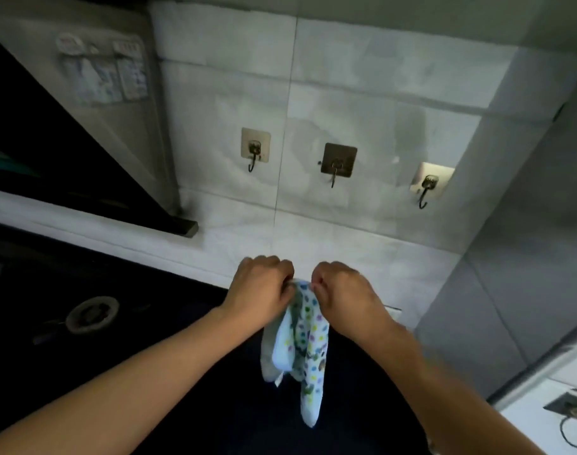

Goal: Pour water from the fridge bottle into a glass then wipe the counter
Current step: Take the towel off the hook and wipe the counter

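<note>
A dotted cloth [305, 339] is being pinched at its top edge by the left hand [264, 290] and the right hand [342, 293], and is hanging toward six o'clock, with wall hooks [338, 164] at twelve. No bottle or glass is being shown, so whether wiping is pending or done cannot be told.

Both arms are bare and stretched forward, the left forearm [132, 372] and right forearm [428, 372] angling in toward each other so the wrists nearly meet. The left hand [262, 290] and right hand [341, 295] sit side by side, backs up, knuckles pointing away from the body, with a narrow gap between them. The fingers of each hand are curled under, and each pinches the top edge of a spotted cloth [308, 349] that hangs down between the wrists.
</note>
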A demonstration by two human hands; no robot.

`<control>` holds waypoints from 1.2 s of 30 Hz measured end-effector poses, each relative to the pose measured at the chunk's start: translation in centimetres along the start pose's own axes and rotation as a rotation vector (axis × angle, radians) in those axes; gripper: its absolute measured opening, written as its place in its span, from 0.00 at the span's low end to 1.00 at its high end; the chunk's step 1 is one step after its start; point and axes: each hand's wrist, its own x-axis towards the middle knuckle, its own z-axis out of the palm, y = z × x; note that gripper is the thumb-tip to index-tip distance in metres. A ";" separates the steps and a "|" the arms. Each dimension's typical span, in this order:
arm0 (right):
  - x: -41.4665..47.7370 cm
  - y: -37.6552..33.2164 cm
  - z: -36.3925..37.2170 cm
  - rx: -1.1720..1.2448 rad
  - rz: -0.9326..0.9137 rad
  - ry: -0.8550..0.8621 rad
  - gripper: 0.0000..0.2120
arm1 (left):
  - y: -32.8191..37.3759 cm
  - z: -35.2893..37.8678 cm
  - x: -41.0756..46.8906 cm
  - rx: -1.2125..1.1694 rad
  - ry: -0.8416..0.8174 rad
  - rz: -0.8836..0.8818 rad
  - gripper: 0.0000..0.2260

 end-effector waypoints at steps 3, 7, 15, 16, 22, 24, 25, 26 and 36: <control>3.5 0.9 -3.2 -0.062 0.005 0.113 0.04 | 0.0 -1.7 4.4 -0.033 0.090 -0.037 0.06; 7.9 1.8 -6.3 -0.129 0.037 0.224 0.05 | -0.8 -3.5 10.2 -0.146 0.149 -0.079 0.04; 15.9 4.8 -8.8 -0.151 0.238 0.314 0.08 | -2.5 -5.3 20.8 -0.291 0.031 -0.075 0.07; 16.7 5.1 -8.8 -0.163 0.242 0.312 0.07 | -2.7 -5.3 21.7 -0.275 0.034 -0.058 0.07; 20.6 7.2 -7.6 -0.229 0.276 0.310 0.02 | -3.5 -2.9 25.7 -0.079 0.015 -0.063 0.09; 21.1 8.1 -6.7 -0.264 0.292 0.312 0.07 | -3.2 -1.5 26.6 -0.033 -0.028 -0.107 0.09; 21.0 8.7 -6.0 -0.276 0.295 0.301 0.09 | -3.0 -0.8 26.6 -0.025 -0.055 -0.122 0.10; 20.9 9.1 -5.3 -0.277 0.298 0.282 0.11 | -2.8 0.0 26.6 -0.015 -0.083 -0.132 0.10; 19.3 10.2 -0.7 0.085 0.433 0.274 0.11 | -2.9 4.0 24.0 -0.265 -0.211 -0.166 0.12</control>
